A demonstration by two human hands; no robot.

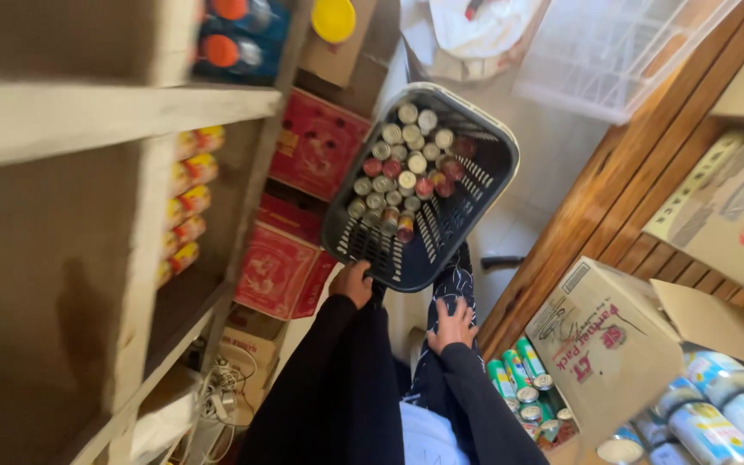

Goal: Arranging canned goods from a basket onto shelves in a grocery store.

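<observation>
Cans (402, 172) fill the far half of the dark slatted plastic basket (428, 185), which you hold out in front of you, low over the pale floor (553, 146), between the wooden shelving (88, 215) on one side and the wooden counter (639, 189) on the other. Your left hand (353, 282) is clamped on the basket's near rim; your right hand (452, 325) rests flat, fingers spread, on your patterned trouser leg (454, 288) and holds nothing.

Judge the load as heavy: many small metal cans, hard and smooth, free to roll and slide toward whichever end dips. The basket itself looks stiff but thin-walled, so a one-handed hold at one edge probably lets it tilt and flex. A firmer hold would be both hands on opposite rims, or one beneath the base. The cans are not fragile, though they may dent.

Much stays unclear to you. Your left fingers curl under the rim, so how they grip cannot be made out. Whether a carrying handle exists is hidden. The basket's underside and how deep the cans lie stacked are out of sight. Red cartons (316, 142) are partly covered by the basket, and the open box of green cans (523, 379) by the counter is cut off at the frame's edge
</observation>
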